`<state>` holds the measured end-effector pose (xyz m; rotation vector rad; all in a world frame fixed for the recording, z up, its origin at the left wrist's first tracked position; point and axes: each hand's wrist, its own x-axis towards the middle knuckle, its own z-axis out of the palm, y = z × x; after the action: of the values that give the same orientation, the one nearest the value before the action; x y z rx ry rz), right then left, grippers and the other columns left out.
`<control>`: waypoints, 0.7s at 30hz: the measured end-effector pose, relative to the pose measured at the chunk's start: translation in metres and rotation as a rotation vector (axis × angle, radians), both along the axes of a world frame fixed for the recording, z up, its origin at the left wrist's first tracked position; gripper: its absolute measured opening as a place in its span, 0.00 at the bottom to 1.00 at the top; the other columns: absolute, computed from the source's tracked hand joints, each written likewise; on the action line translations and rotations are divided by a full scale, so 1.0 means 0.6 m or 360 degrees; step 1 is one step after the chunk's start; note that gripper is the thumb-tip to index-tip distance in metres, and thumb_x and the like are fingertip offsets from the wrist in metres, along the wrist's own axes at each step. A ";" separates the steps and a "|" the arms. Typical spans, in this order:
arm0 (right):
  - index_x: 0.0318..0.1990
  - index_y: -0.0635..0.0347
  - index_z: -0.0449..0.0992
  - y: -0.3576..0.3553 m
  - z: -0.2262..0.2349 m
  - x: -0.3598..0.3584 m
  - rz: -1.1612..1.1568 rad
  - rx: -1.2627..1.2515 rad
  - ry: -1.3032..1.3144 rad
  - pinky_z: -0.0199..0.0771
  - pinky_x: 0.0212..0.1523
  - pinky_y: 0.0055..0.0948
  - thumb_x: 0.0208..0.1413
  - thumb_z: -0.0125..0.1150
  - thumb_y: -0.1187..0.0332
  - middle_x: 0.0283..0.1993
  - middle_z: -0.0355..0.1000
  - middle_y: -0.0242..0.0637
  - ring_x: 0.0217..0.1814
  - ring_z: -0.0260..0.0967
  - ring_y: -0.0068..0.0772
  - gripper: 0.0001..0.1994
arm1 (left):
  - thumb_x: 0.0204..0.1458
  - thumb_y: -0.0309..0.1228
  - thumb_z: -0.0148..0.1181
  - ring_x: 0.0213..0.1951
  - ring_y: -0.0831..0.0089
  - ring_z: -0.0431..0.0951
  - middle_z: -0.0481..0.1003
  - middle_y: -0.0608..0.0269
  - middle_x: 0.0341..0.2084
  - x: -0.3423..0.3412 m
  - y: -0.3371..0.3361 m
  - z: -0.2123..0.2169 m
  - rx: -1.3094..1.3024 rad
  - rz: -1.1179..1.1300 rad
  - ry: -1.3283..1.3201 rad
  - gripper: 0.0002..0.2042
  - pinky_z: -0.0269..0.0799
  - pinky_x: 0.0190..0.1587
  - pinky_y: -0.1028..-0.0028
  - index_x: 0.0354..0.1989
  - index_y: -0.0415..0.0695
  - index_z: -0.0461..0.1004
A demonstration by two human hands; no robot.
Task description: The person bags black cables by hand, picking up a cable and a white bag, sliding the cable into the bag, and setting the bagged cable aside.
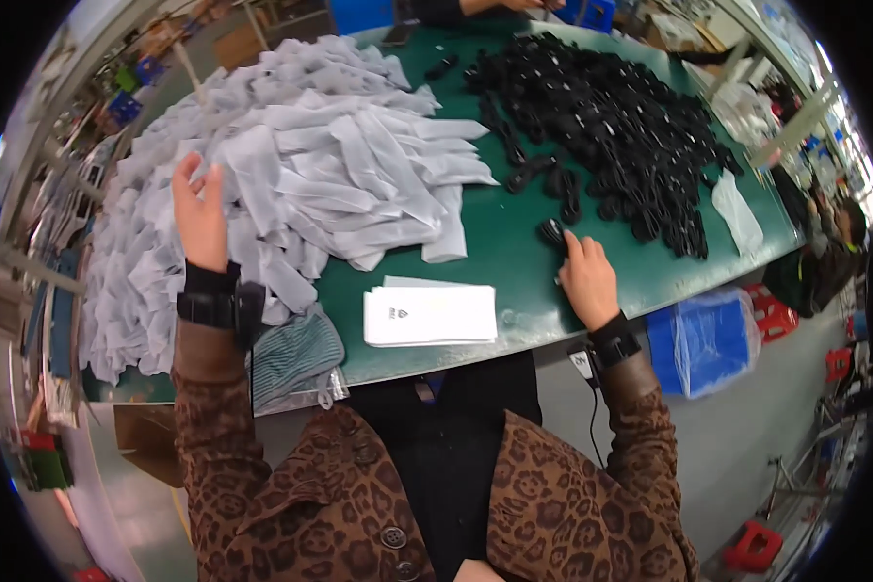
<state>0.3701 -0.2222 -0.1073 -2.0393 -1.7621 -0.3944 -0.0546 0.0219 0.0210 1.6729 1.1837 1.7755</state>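
Note:
My left hand is raised over a large heap of whitish, translucent flat bags. Its fingers are slightly curled and apart, and nothing shows between them. Between thumb and fingers of my right hand is a coiled black cable, held just above the table near its front edge. Beyond that hand spreads a big pile of similar black coiled cables. A stack of white printed leaflets lies at the table's near edge, between my two hands.
The green table holds everything. A striped cloth lies by my left forearm, and a white bag at the right. A blue bin lined with plastic stands below the right edge. Another person's hands show at the far side.

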 end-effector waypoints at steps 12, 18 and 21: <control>0.52 0.65 0.74 -0.054 0.023 -0.084 0.0141 0.0081 0.1193 0.71 0.37 0.33 0.60 0.57 0.73 0.39 0.73 0.47 0.37 0.73 0.44 0.14 | 0.51 0.24 0.63 0.30 0.63 0.74 0.69 0.59 0.30 0.269 -0.298 -0.183 -0.0045 -0.1236 0.1114 0.03 0.70 0.34 0.68 0.31 0.40 0.75; 0.52 0.63 0.75 -0.085 0.036 -0.108 0.0321 0.0075 0.1087 0.69 0.34 0.31 0.58 0.60 0.73 0.35 0.71 0.43 0.33 0.70 0.41 0.14 | 0.51 0.25 0.64 0.29 0.61 0.74 0.71 0.58 0.29 0.271 -0.292 -0.202 -0.0212 -0.1202 0.1125 0.05 0.70 0.33 0.69 0.33 0.40 0.74; 0.52 0.61 0.76 -0.092 0.035 -0.114 0.0369 0.0097 0.0977 0.68 0.33 0.32 0.55 0.62 0.74 0.34 0.70 0.42 0.32 0.69 0.40 0.16 | 0.51 0.26 0.63 0.30 0.60 0.75 0.71 0.58 0.29 0.266 -0.287 -0.197 -0.0439 -0.1270 0.1001 0.06 0.71 0.33 0.67 0.33 0.39 0.73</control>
<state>0.3014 -0.2772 -0.0866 -1.6441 -1.5387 0.2286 0.1051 -0.1503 -0.0970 2.1644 0.7343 0.5998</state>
